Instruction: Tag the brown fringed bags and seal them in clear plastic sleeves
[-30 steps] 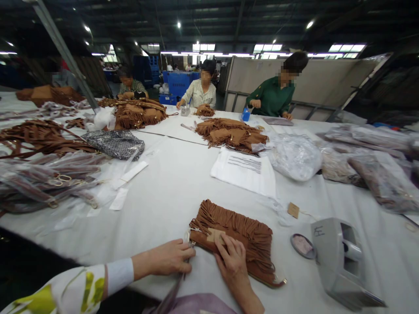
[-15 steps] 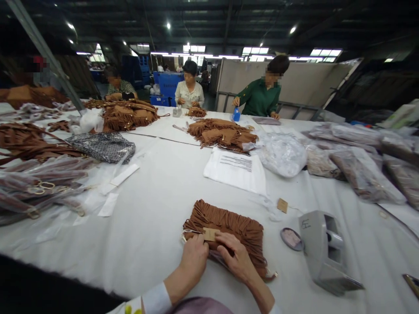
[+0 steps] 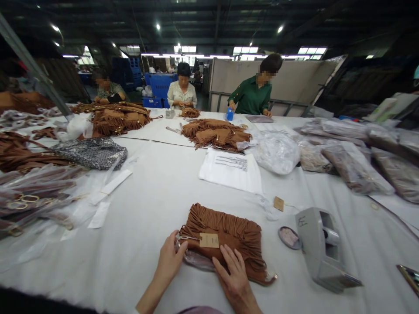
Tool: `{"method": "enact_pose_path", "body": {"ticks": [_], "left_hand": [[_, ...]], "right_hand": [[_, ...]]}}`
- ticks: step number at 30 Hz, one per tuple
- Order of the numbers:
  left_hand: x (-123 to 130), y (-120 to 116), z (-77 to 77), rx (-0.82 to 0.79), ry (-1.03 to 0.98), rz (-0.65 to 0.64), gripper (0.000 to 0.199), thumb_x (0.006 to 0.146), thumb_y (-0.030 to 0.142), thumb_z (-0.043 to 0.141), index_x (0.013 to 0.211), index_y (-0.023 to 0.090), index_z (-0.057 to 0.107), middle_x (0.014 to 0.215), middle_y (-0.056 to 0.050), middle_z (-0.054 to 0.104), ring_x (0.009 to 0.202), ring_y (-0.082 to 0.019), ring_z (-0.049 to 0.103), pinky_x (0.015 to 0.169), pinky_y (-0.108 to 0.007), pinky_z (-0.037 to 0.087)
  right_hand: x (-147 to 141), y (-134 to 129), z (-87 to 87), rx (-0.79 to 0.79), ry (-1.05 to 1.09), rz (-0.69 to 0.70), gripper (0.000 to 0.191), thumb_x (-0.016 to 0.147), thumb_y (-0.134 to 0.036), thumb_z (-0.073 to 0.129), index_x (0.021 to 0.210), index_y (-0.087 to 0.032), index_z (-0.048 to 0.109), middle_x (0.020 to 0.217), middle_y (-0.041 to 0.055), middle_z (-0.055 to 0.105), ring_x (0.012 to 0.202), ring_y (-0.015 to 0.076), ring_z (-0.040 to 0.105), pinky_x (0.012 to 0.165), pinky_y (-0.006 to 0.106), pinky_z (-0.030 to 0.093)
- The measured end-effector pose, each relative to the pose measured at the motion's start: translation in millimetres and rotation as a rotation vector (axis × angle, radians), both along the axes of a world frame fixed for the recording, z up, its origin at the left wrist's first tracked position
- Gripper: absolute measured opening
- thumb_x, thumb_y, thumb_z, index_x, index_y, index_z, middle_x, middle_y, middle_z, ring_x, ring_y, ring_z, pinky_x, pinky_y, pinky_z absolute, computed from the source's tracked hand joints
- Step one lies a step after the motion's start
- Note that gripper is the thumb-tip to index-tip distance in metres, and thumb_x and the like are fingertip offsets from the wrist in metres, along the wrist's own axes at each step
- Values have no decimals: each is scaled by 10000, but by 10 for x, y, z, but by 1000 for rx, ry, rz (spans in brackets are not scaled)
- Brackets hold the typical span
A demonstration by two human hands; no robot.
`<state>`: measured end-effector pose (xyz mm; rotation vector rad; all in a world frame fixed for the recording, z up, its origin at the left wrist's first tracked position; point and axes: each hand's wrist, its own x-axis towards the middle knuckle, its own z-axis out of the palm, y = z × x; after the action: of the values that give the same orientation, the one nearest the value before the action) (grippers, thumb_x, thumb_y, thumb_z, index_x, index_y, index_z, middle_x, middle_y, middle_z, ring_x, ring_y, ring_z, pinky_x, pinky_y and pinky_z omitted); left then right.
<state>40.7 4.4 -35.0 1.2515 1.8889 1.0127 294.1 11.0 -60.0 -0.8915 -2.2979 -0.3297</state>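
The brown fringed bag [image 3: 229,224] lies on the white surface [image 3: 140,209] before me, a tan tag [image 3: 208,240] on top. My right hand [image 3: 234,274] rests on the bag's near edge, fingers extended, thumb apart. My left hand [image 3: 168,258] is at its left corner; I cannot tell whether those fingers grip. A grey dispenser [image 3: 309,237] stands to the right.

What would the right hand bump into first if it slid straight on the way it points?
Probably the paper tag. The right hand is on the bag, pointing forward and slightly left, so it might only brush the tag's edge.
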Motion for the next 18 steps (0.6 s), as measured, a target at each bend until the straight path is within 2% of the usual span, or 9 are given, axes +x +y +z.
{"method": "enact_pose_path", "body": {"ticks": [2,3,4,6,8,12,14,16,18], "left_hand": [[0,120,27,-61,-132,-55,489,766,459,574,1120,123,585,1045,-111,674,975,-240,624,904,-364,471],[0,160,42,-89,-191,-89,471,748,481,588,1059,128,613,984,-100,695,912,-236,642,840,-342,496],[0,182,53,-112,-232,-121,469,737,507,591,1010,128,629,887,-84,708,795,-221,654,735,-319,515],[0,170,58,-141,-264,-163,494,725,554,584,947,116,643,689,-43,679,535,-168,585,518,-273,472],[-4,91,45,-161,-313,-189,511,714,575,592,910,106,645,594,-12,630,411,-117,478,414,-239,394],[-53,-171,-13,-195,-446,-220,539,675,595,648,903,107,650,626,-17,634,409,-84,448,387,-202,358],[-116,-294,-54,-219,-467,-226,569,661,616,657,919,109,654,640,-25,651,402,-81,444,382,-201,350],[-209,-381,-104,-244,-408,-205,582,668,635,635,931,117,659,639,-27,658,404,-96,460,396,-216,371],[-318,-428,-160,-262,-229,-122,601,671,646,619,989,136,652,700,-35,675,479,-144,541,476,-261,461]], "right_hand": [[3,21,2,18,7,-2,367,855,-76,530,1180,-231,601,1323,159,556,1273,278,473,995,523,419],[3,26,11,23,15,-4,347,852,-91,552,1169,-223,605,1311,163,565,1269,280,477,998,522,415],[3,27,26,25,23,-3,317,849,-121,582,1151,-212,612,1295,171,576,1262,287,484,996,524,414],[7,5,69,19,24,2,265,836,-172,632,1100,-201,629,1265,179,596,1247,295,497,989,527,419],[18,-48,118,-9,8,10,191,835,-156,623,1019,-203,643,1251,162,610,1236,279,509,984,500,432],[33,-190,154,-41,-11,71,109,843,-130,550,832,-204,628,1222,121,636,1197,246,538,950,416,461],[14,-230,143,-42,-6,119,102,842,-145,547,810,-207,622,1181,107,656,1151,239,563,918,394,469],[-26,-234,144,-89,20,127,102,841,-144,552,839,-212,627,1131,91,671,1084,226,587,883,384,473],[-73,-215,176,-157,88,115,104,844,-142,556,861,-213,629,1069,78,676,1007,209,597,831,366,479]]}}
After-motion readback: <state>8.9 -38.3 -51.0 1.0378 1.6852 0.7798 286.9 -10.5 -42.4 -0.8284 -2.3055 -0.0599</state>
